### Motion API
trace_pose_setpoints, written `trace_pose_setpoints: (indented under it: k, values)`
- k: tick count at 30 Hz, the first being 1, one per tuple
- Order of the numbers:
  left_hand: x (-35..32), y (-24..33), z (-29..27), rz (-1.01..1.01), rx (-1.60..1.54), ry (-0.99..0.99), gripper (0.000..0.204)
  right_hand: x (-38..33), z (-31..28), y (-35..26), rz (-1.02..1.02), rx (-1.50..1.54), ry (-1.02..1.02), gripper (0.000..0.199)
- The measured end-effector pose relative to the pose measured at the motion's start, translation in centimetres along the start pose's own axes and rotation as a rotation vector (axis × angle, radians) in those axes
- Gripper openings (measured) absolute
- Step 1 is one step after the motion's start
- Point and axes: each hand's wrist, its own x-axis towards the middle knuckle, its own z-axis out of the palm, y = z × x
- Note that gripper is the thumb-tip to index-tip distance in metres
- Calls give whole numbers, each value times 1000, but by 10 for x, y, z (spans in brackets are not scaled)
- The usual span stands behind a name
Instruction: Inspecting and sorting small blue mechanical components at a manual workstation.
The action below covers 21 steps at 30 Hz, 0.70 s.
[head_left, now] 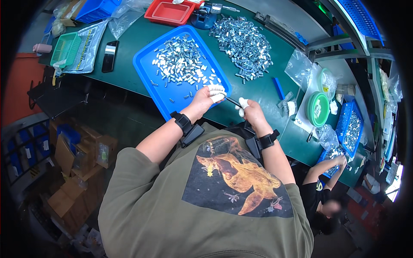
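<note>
My left hand (207, 98), with white coverings on its fingers, is closed over the near right rim of a blue tray (144, 69). What sits inside its fingertips is hidden. A thin dark rod (232, 101) spans the gap from those fingertips to my right hand (253, 112). The right hand, also with white-covered fingertips, pinches the rod's other end. Many small shiny metal pieces (178, 60) lie loose in the tray, thickest toward its far side. Several stray pieces are scattered near my left hand.
A large heap of similar metal pieces (243, 47) lies on the green table (262, 96). Behind stand a red tray (170, 12) and a micrometer (221, 7). A phone (110, 56) lies left; green bowls (317, 108) stand right. A co-worker's arms (325, 167) reach into a blue basket.
</note>
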Motion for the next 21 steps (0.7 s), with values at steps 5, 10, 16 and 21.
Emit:
trace_pose_setpoints:
  k: [5,10,16,21]
  values:
    - [2,0,-1,1,-25,-2,23,-5,11,-2,-226,35,75,26]
    - [1,1,-3,-13,-45,2,24,0,6,3,-120,3,-8,24]
    - [3,2,-3,15,-32,-12,25,5,-4,3,4,33,-56,22]
    - [3,2,-2,11,-26,-27,28,0,6,6,-238,20,44,23]
